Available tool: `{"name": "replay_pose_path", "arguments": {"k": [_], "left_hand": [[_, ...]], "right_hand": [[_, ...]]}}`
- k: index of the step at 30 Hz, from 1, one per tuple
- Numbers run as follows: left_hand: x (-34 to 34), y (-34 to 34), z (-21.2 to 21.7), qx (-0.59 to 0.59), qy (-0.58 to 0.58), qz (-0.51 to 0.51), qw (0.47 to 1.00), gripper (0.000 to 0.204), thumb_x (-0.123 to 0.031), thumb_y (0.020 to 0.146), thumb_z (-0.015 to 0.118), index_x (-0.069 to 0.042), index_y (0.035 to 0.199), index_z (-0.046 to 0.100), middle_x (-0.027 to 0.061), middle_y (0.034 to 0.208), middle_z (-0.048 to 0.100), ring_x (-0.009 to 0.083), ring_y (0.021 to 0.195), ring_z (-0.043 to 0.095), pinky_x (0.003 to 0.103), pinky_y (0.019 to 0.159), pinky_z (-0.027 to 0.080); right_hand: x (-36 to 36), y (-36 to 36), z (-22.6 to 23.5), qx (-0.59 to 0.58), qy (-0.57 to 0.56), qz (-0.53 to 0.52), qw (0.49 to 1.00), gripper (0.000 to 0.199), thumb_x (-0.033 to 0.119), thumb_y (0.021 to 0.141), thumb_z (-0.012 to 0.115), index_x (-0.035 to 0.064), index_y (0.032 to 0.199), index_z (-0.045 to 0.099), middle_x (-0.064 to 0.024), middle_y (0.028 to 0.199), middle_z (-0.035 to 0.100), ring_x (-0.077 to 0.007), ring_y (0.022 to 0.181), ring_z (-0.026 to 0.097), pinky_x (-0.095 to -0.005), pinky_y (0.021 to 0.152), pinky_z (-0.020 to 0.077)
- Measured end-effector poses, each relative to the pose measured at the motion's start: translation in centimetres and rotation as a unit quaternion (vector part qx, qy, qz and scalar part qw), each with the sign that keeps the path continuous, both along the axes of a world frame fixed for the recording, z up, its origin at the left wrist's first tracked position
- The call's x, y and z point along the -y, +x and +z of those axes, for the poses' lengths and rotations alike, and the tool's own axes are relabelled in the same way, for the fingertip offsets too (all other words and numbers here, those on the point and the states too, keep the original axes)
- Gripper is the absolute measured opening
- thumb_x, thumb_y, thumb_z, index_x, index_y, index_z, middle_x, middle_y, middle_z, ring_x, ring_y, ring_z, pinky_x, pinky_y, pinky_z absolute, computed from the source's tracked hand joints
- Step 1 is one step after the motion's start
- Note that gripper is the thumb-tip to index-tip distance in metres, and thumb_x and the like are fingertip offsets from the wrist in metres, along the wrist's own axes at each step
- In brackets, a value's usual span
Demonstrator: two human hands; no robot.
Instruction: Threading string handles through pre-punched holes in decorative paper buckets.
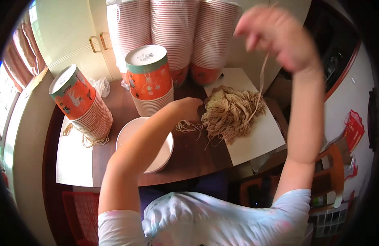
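Observation:
My right hand [277, 39] is raised high at the upper right, blurred by motion, its fingers pinched on a tan strand of twine [262, 76]. That strand runs down to a tangled heap of twine [232, 112] on the table. At the heap's left edge is my left hand [190, 107], its fingers curled against the twine and partly hidden. Thin loose strings [189, 126] lie just below it. My left forearm crosses over a white paper bucket [168, 153], which stands mouth up and is partly covered by the arm.
A stack of orange and green paper buckets [149, 80], mouths down, stands behind my left arm. Another stack [81, 100] at the left has twine around its base. Tall plastic-wrapped bucket stacks [173, 33] rise at the back. A white board [259, 139] lies under the heap.

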State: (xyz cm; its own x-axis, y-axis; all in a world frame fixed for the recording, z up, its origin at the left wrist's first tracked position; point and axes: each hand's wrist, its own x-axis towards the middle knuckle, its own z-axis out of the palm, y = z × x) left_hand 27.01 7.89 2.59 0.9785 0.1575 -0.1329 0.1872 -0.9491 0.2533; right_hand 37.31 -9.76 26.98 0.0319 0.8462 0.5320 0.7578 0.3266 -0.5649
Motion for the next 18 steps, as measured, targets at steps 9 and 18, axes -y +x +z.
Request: {"name": "replay_pose_path", "arguments": {"k": [9,18], "left_hand": [[2.5,-13.4,6.0,0.167,-0.521,0.114,0.829,0.030,-0.010,0.093,0.054,0.001,0.120,0.059,0.0041,0.091,0.067,0.0091,0.077,0.062,0.024,0.070,0.050],[6.7,-18.4,5.3,0.159,-0.678,0.099,0.710,0.040,-0.005,0.090,0.063,0.004,0.127,0.052,0.0067,0.104,0.065,0.0119,0.090,0.063,0.026,0.083,0.052]], "right_hand": [[0.3,-5.1,-13.0,-0.067,-0.400,0.130,0.905,0.022,0.016,0.091,0.055,-0.0007,0.086,0.068,-0.0011,0.073,0.063,-0.0107,0.061,0.057,-0.0258,0.060,0.0457],[-1.2,-8.8,-14.2,0.053,-0.430,0.202,0.878,0.022,0.017,0.079,0.050,-0.0005,0.081,0.064,-0.0151,0.070,0.063,-0.0279,0.066,0.061,-0.0387,0.065,0.0473]]}}
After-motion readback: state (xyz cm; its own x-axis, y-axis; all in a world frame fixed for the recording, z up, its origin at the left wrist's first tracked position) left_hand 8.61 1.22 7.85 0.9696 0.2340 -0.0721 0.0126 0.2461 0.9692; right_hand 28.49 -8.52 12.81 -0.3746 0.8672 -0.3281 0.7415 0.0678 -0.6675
